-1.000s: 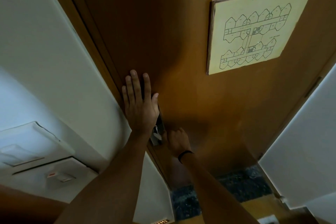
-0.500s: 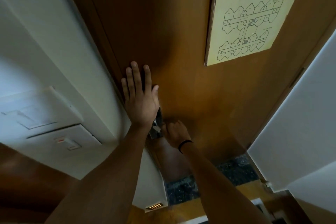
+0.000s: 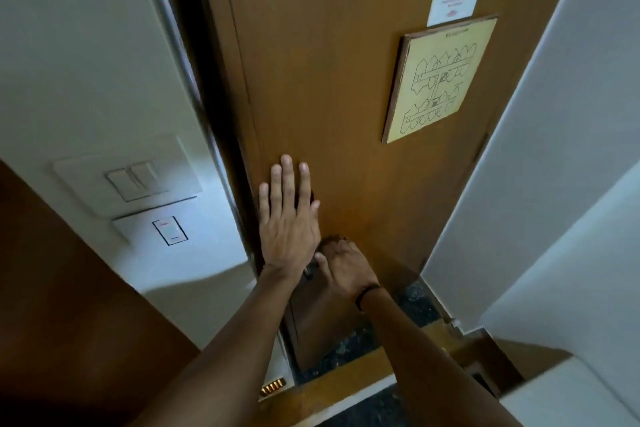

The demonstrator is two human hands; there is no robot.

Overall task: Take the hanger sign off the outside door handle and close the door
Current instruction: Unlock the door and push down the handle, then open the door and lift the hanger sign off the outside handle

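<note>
Nearest, right hand low centre, clenched around door handle, mostly hidden. Just above, left hand flat, fingers released, against brown door. Hanger sign not visible. Farther up, yellow floor plan.

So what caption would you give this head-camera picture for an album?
Left hand flat on the wooden door, right hand at the handle, below a yellow fire-escape plan.

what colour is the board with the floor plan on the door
Pale yellow with black line drawing; the board shows best in the head view, on the brown door.
</note>
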